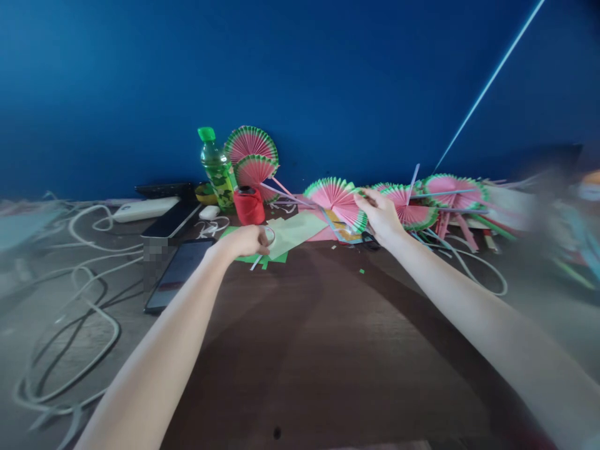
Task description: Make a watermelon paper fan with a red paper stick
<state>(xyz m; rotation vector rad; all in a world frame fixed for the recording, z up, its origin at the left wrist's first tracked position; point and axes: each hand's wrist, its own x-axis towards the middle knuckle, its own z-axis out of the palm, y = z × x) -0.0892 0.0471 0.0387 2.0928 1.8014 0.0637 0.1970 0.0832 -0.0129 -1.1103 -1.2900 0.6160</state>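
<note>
My left hand (248,240) is closed on a small roll of tape (270,235), above the pale green paper (297,234) and a darker green sheet (280,257) under it. My right hand (382,217) pinches the edge of a pleated paper fan (334,195), pink with a green and white rim, spread in a wide arc. Beside that hand lie a second fan (415,212) and a third fan (454,189). Left of the right hand, a yellow and blue packet (345,230) shows partly beneath the held fan.
A green-capped bottle (216,165) and a red container (249,206) stand at the back, by more fans (252,149) against the blue wall (328,81). A tablet-like device (180,272) and looped white cables (110,325) lie at left. Paper scraps dot the brown table (319,337).
</note>
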